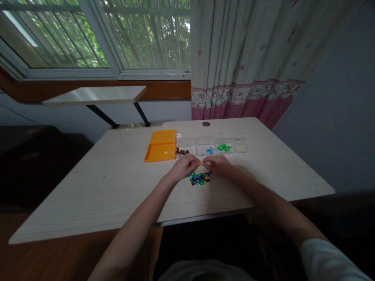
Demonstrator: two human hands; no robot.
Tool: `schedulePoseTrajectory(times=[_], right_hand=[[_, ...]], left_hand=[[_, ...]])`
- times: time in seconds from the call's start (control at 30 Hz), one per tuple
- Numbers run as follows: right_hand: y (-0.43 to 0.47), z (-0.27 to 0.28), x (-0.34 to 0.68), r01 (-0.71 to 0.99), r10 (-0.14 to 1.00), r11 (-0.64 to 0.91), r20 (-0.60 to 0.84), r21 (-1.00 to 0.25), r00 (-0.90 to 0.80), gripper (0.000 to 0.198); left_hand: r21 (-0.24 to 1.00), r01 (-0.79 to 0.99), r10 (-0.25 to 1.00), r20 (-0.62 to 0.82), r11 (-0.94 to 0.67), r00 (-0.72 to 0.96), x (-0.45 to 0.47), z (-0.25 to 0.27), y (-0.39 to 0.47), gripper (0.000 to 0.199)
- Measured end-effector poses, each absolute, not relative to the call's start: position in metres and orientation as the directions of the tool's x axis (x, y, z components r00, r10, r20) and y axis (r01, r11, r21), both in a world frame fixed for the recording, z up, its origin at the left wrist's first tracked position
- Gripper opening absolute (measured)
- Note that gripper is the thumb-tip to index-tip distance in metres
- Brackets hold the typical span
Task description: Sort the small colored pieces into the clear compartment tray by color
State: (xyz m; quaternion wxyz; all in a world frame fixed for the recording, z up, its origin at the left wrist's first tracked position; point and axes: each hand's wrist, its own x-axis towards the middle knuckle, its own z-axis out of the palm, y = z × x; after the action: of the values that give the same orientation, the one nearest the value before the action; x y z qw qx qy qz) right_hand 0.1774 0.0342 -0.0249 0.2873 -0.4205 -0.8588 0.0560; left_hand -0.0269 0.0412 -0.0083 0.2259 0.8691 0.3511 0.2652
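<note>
My left hand (185, 167) and my right hand (219, 164) meet over the table, fingertips pinched together. Between them is a small yellow piece (201, 163), with both hands closed on its ends. Just below the hands lies a pile of small mixed pieces (199, 178) in blue, green, yellow and brown. Beyond the fingers stands a clear compartment tray (195, 149). Brown pieces (183, 151) are in its left compartment, blue pieces (209, 150) in a middle one, green pieces (224, 148) right of those, and a little yellow (240, 149) at the right end.
An orange case (160, 143) lies open left of the tray, with a few whitish bits in it. The pale wooden table (123, 187) carries a raised shelf (99, 95) on black legs at the back left. Behind are a window and a curtain (228, 78).
</note>
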Motion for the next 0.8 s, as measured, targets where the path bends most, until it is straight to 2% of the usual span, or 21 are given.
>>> schedulePoseTrajectory(times=[0.2, 0.33, 0.6, 0.8], right_hand=[[0.039, -0.008, 0.195, 0.734, 0.719, 0.583, 0.642, -0.350, -0.265, 0.032], [0.040, -0.001, 0.206, 0.755, 0.693, 0.535, 0.709, -0.381, -0.133, 0.035], [0.041, -0.002, 0.208, 0.761, 0.651, 0.548, 0.748, -0.347, -0.128, 0.031], [0.042, -0.003, 0.210, 0.763, 0.652, 0.547, 0.747, -0.343, -0.131, 0.031]], left_hand=[[0.494, 0.539, 0.705, 0.251, -0.682, 0.663, -0.030, -0.012, 0.044, 0.017], [0.425, 0.556, 0.675, 0.210, -0.715, 0.707, -0.032, -0.017, 0.046, 0.018], [0.392, 0.552, 0.653, 0.193, -0.736, 0.732, -0.036, -0.016, 0.048, 0.022], [0.383, 0.586, 0.681, 0.185, -0.714, 0.708, -0.036, -0.013, 0.047, 0.022]])
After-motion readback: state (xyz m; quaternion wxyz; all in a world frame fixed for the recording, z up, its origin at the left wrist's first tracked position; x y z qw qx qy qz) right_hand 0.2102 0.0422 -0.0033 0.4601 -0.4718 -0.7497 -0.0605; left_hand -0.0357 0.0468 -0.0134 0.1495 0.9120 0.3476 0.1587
